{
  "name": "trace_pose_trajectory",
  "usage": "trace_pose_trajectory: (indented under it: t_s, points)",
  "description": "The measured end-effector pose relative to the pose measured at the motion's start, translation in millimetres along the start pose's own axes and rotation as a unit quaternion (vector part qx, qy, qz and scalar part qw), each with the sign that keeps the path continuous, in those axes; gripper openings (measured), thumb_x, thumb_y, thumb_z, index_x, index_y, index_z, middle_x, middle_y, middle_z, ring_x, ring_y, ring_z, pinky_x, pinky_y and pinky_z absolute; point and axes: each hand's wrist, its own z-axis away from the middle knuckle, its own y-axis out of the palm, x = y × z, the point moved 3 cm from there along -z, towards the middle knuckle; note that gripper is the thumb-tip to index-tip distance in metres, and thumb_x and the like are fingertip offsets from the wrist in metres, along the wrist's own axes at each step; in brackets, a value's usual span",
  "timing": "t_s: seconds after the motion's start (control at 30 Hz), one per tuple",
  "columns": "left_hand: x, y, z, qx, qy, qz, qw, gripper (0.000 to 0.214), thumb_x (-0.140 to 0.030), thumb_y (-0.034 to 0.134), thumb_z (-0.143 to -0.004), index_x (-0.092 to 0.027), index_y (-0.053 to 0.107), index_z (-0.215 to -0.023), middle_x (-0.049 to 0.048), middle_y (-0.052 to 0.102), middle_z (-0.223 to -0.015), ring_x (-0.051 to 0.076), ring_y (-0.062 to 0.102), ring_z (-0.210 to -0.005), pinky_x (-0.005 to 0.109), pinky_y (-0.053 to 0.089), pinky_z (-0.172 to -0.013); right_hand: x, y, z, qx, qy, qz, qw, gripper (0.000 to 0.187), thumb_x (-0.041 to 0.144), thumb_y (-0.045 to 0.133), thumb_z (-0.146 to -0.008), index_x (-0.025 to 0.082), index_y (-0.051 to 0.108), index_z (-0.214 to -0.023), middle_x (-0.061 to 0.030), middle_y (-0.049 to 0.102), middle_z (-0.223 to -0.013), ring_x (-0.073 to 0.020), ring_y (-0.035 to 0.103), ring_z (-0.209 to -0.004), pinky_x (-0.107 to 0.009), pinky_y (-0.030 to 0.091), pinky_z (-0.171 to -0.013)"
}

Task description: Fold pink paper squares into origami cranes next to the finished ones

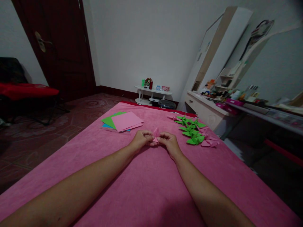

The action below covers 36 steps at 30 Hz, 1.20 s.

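A small pink folded origami paper (156, 132) is held between both hands, its pointed tip upward. My left hand (142, 138) pinches its left side, and my right hand (168, 140) grips its right side with thumb and fingers. The lower part of the paper is partly hidden by the fingers. To the left lies a loose stack of square paper sheets (127, 121), pink on top with green and blue beneath. On the right sit several folded paper cranes, green ones (194, 138) beside pink ones (210, 142).
A pink cloth (132, 186) covers the surface under my arms. Beyond its far edge stands a low white table (153, 90) with small items. At right is a dresser (208, 110) crowded with bottles; a red chair (28, 91) and a dark door (61, 47) are at left.
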Motion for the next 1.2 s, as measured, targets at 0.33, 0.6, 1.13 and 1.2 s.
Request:
trace_pose_trajectory:
  t_s: [0.33,0.6,1.13,1.2]
  points:
    - [3,-5.9,-4,0.036,-0.02,0.04,0.998,0.014,-0.004,0.059,-0.067,-0.007,0.059,-0.08,0.013,0.07,-0.071,0.021,0.07,-0.066,0.026,0.057,-0.065,3,0,2,0.004,0.044,-0.037,0.998,0.02,0.022,0.074,-0.054,0.018,0.071,-0.074,-0.0002,0.067,-0.064,-0.0139,0.06,-0.056,-0.029,0.049,-0.062]
    - [4,-9.1,-6,0.022,-0.033,0.045,0.998,0.013,-0.004,0.059,-0.065,-0.006,0.061,-0.078,0.0124,0.07,-0.071,0.021,0.07,-0.067,0.025,0.057,-0.066,6,-2,0,0.003,-0.028,0.06,0.998,0.014,0.017,0.065,-0.057,0.018,0.073,-0.069,-0.0004,0.067,-0.063,-0.0128,0.055,-0.054,-0.025,0.042,-0.055]
    - [5,-10.6,-7,0.02,-0.018,0.037,0.999,0.023,-0.018,0.078,-0.056,-0.007,0.063,-0.071,0.0054,0.066,-0.067,0.013,0.065,-0.059,0.025,0.056,-0.062,9,-1,0,0.004,-0.087,0.128,0.988,0.017,0.013,0.059,-0.058,0.019,0.073,-0.067,-0.001,0.067,-0.065,-0.0145,0.056,-0.06,-0.025,0.041,-0.059]
    - [6,-10.9,-8,0.021,-0.023,0.037,0.999,0.024,-0.017,0.078,-0.056,-0.007,0.064,-0.072,0.0055,0.066,-0.067,0.013,0.064,-0.058,0.025,0.056,-0.061,7,-2,-1,0.004,-0.086,0.129,0.988,0.018,0.013,0.059,-0.059,0.019,0.073,-0.067,-0.0009,0.067,-0.065,-0.0142,0.055,-0.059,-0.025,0.04,-0.058]
